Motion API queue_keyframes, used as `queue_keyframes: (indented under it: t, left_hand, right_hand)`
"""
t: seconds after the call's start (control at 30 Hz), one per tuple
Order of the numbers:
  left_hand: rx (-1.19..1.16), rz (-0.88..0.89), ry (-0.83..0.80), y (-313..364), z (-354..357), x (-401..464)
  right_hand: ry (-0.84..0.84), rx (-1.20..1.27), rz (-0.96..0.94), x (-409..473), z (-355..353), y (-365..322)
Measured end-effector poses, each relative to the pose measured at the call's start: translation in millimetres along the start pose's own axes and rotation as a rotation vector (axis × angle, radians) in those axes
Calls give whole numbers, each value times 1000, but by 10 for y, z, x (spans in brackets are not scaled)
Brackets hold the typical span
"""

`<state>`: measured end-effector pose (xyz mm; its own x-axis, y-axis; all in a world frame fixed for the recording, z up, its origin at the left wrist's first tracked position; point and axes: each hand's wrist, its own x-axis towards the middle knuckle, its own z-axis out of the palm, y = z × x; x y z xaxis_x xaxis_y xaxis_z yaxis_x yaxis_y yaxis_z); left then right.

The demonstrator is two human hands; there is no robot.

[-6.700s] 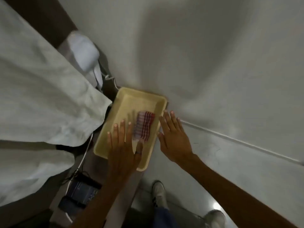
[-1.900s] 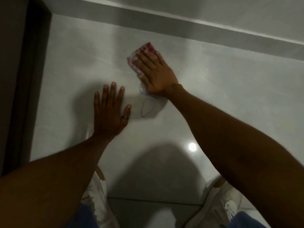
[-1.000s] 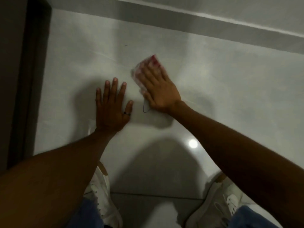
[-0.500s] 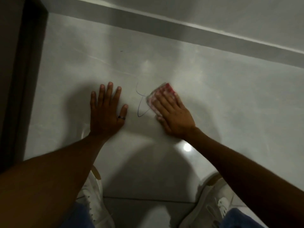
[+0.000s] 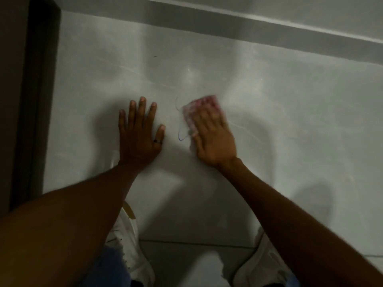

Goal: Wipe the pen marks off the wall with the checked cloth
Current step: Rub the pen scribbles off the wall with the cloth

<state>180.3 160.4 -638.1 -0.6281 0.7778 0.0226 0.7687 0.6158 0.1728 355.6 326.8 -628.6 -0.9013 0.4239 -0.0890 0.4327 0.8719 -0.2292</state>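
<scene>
My right hand presses the red-and-white checked cloth flat against the pale grey wall; the cloth shows only around my fingertips and is blurred by motion. A thin blue pen mark loops just left of the cloth, partly covered by it. A tiny dark mark sits higher up. My left hand, with a ring on the thumb, lies flat and spread on the wall, left of the pen mark, holding nothing.
A dark door frame runs down the left edge. A grey band crosses the top of the wall. My white shoes and the floor joint show below my arms.
My right hand with the cloth has rubbed down and to the right over the pen marks and now shifts slightly; the upper part of the mark looks fainter. My left hand stays planted.
</scene>
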Motion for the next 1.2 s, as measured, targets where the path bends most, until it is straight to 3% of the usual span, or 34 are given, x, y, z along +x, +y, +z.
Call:
queue_keyframes:
  t: [0.07, 0.1, 0.2, 0.27, 0.3, 0.4, 0.43, 0.47, 0.57, 0.63, 0.7, 0.8, 0.83, 0.87, 0.97, 1.03, 1.2]
  left_hand:
    - [-12, -6, -16, -19, 0, -3]
    - [-15, -5, -17, -8, 4, -5]
    - [-9, 13, -8, -15, 10, 3]
    - [-5, 20, -6, -19, 8, -2]
    - [0, 15, -2, -11, 10, -1]
    - [-11, 0, -3, -23, 5, -4]
    - [-18, 3, 3, -10, -2, -11]
    - [-18, 8, 12, 7, -6, -8]
    - [5, 16, 8, -6, -8, 6]
    - [12, 18, -11, -10, -3, -2]
    - [9, 9, -17, 0, -3, 0]
    - [0, 1, -23, -5, -24, -4]
    - [-1, 0, -21, 10, -32, 0]
    - [2, -1, -20, 27, -35, 6]
    - [24, -4, -10, 24, -22, 13]
    - [14, 2, -20, 16, -36, 8]
    - [1, 4, -32, 19, -50, 2]
  right_hand:
    - [22, 19, 310, -58, -49, -105]
    - [9, 28, 292, -134, -19, -230]
    - [-108, 34, -251, -482, 105, -462]
    - [-92, -4, -437, -454, 91, -230]
    - [-54, -1, -389, -350, 81, -111]
    - [26, 23, 168, -55, -15, -125]
    - [29, 21, 251, -17, -18, -224]
    - [25, 25, 216, -26, 11, -314]
    - [-74, 10, -293, -170, 30, -297]
    - [-137, -21, -483, -73, -44, -28]
    - [-133, -18, -340, 190, -108, 161]
    - [-28, 33, 216, 620, -214, 33]
    - [-9, 62, 299, 726, -235, -98]
    - [-16, 82, 275, 784, -227, -232]
    - [-133, 4, -116, 726, -148, -470]
    - [-151, -26, -204, 723, -158, -299]
    - [-10, 34, 282, 954, -268, -66]
